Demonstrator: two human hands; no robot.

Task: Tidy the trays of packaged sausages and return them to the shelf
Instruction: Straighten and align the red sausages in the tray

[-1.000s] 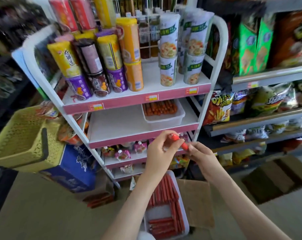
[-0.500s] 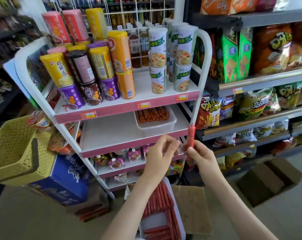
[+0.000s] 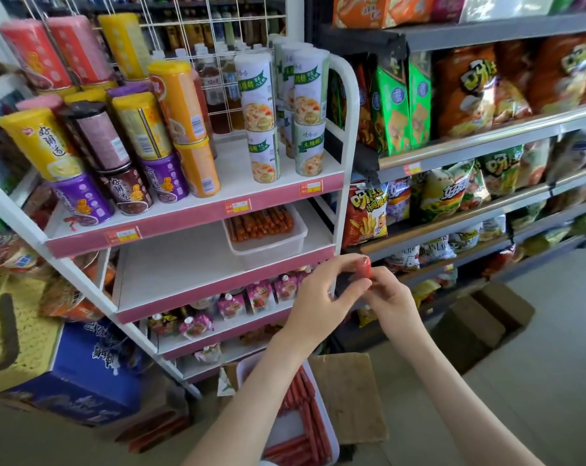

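Observation:
A red packaged sausage (image 3: 365,269) stands nearly upright between my two hands, in front of the rack's right post. My right hand (image 3: 390,299) grips its lower end, and my left hand (image 3: 321,297) pinches it near the top. On the second shelf (image 3: 170,264) of the white and pink rack sits a white tray (image 3: 268,243) filled with orange-red sausages. Lower down, below my forearms, a second white tray (image 3: 286,425) holds several red sausages, partly hidden by my left arm.
Stacked cans and tubs fill the rack's top shelf (image 3: 261,196). Snack bags line the grey shelves (image 3: 486,142) to the right. A yellow basket (image 3: 12,324) rests on a blue box (image 3: 79,375) at left. Cardboard boxes (image 3: 479,324) lie on the floor at right.
Both hands rose slightly with the sausage. It went from lying slanted between the fingers to upright; my left hand, off it half a second ago, now pinches its top again.

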